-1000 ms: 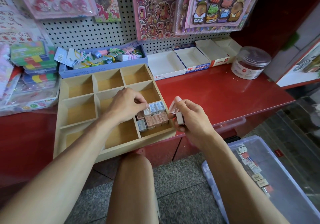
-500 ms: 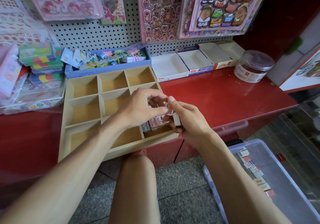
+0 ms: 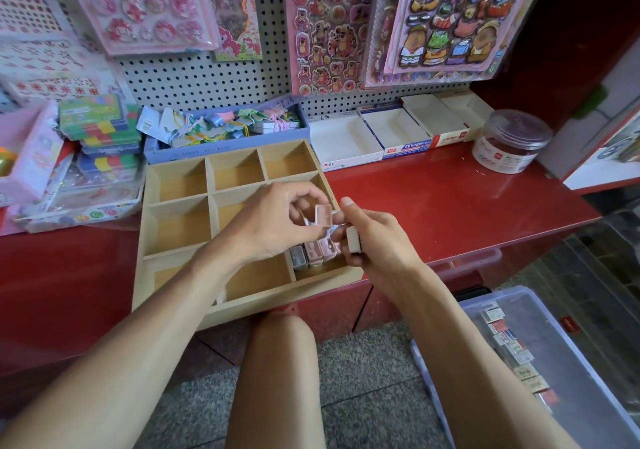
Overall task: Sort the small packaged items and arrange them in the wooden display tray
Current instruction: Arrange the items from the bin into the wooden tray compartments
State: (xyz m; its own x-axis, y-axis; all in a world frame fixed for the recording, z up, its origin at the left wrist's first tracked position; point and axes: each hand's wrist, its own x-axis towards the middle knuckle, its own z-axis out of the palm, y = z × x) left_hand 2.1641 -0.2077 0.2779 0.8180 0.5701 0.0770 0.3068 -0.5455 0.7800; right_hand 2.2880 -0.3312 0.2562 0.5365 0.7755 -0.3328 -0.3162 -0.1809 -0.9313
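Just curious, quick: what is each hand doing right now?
Left hand: pinches a pink packaged item.
Right hand: holds a white packaged item.
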